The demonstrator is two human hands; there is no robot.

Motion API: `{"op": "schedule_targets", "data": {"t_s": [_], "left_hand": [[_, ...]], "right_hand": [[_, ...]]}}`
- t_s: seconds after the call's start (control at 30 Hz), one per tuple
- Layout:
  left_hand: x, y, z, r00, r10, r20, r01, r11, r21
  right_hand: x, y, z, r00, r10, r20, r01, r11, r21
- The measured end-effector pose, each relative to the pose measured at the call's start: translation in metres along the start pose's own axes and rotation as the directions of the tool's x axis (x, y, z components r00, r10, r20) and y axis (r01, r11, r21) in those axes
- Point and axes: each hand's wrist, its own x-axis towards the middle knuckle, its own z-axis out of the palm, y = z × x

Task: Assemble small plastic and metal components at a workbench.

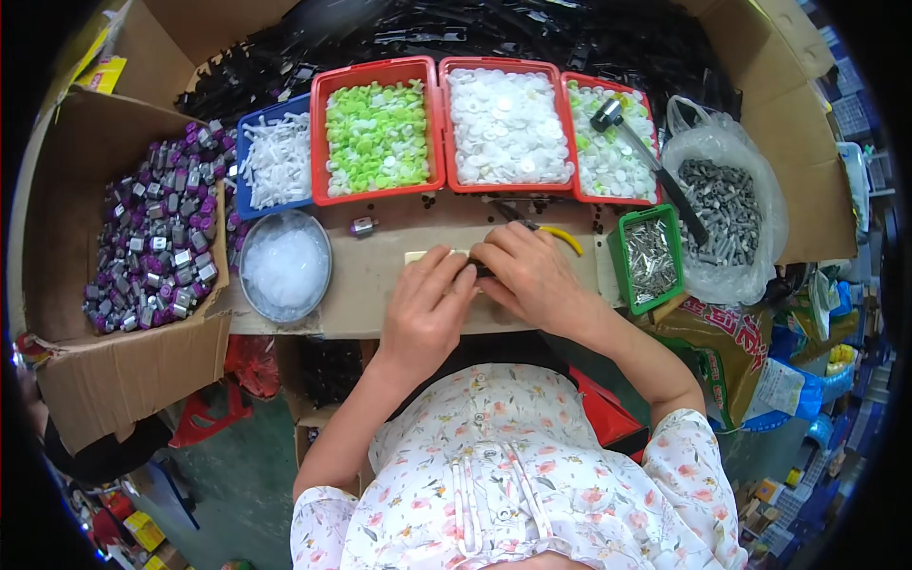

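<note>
Close together over the near part of the cardboard-topped bench, my two hands meet at a small black part [482,270]. My left hand [427,302] pinches its left end, with the fingers bent and pressed together. My right hand [528,274] closes on it from the other side. Most of the part is hidden by my fingers, so its kind cannot be made out. A pale flat piece [414,256] shows under my left fingers. Just beyond my right hand lie pliers with a yellow handle [562,237]. A small metal-and-purple part [363,226] rests alone farther left.
Along the back stand a blue tray [243,180] of white sticks and red trays [378,68] of green and white pieces. A hammer [655,166] leans at right by a green basket [622,249] of metal pins and a plastic bag [760,266]. At left are a metal bowl [249,285] and a cardboard box [133,366].
</note>
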Motion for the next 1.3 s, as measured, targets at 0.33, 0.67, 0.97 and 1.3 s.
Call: {"op": "schedule_targets", "data": {"t_s": [0.33, 0.67, 0.97, 1.3], "left_hand": [[0.003, -0.005, 0.016, 0.993, 0.106, 0.044, -0.107, 0.994, 0.02], [0.003, -0.007, 0.019, 0.993, 0.114, 0.037, -0.114, 0.993, 0.011], [-0.003, -0.013, 0.019, 0.991, 0.136, 0.013, -0.136, 0.991, 0.002], [-0.004, -0.016, 0.019, 0.986, 0.163, 0.026, -0.163, 0.987, -0.001]], "right_hand": [[-0.038, 0.082, -0.087, 0.856, 0.237, -0.459, -0.381, 0.889, -0.253], [-0.068, 0.13, -0.11, 0.839, 0.326, -0.435, -0.501, 0.774, -0.386], [-0.081, 0.019, -0.098, 0.871, 0.43, -0.239, -0.423, 0.903, 0.083], [-0.088, -0.035, -0.075, 0.934, 0.331, -0.133, -0.302, 0.933, 0.197]]}}
